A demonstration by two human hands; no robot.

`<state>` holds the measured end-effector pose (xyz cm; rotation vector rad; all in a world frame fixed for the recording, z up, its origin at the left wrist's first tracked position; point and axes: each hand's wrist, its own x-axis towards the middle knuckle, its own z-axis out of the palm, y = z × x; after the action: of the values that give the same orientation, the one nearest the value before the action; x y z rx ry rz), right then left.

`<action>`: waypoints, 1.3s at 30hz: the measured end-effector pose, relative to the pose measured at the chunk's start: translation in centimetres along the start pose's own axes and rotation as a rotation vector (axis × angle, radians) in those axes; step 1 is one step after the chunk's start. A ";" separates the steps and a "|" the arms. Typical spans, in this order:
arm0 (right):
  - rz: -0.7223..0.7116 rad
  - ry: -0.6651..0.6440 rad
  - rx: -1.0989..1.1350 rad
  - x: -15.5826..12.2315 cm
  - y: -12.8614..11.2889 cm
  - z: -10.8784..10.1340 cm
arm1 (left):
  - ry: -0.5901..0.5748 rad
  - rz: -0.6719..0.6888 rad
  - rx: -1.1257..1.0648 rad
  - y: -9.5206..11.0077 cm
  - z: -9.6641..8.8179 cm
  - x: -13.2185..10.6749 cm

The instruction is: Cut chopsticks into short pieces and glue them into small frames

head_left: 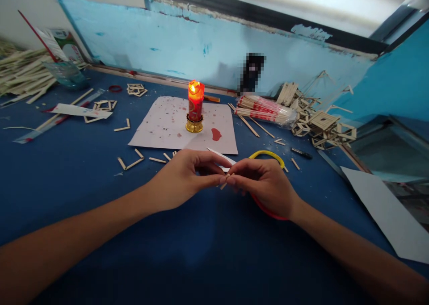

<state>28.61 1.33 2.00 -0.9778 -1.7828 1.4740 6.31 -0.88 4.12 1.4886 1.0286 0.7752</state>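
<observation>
My left hand (182,176) and my right hand (270,182) meet above the blue table, thumbs and fingertips pinched together. Between them are small pieces of wooden stick (223,185), mostly covered by the fingers. A pair of scissors lies beneath my right hand, with its yellow handle loop (266,153) and part of a red loop showing. Beyond the hands burns a red candle (195,108) on a gold base (194,126). It stands on a white sheet of paper (157,131) spotted with wax. Several cut sticks (157,160) lie near my left hand.
Small stick frames (136,89) and angled stick pieces (122,125) lie on the left. At the back right are plastic-wrapped sticks (263,110) and a pile of stick-built shapes (323,122). Loose strips (23,73) and a glass (67,74) are far left. White card (385,211) lies right.
</observation>
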 end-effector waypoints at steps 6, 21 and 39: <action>-0.037 -0.041 -0.134 0.0 0.8 -0.3 | 0.043 0.022 0.121 -0.9 0.8 -0.2; 0.056 -0.134 -0.247 0.5 -0.2 -0.1 | 0.048 0.173 0.482 -1.6 0.9 -0.6; -0.021 -0.091 -0.222 -0.1 0.2 0.8 | 0.026 0.209 0.691 -1.7 1.6 -1.2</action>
<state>28.05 0.83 1.61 -1.0098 -2.0495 1.3472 6.96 -2.68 2.24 2.2060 1.2439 0.6057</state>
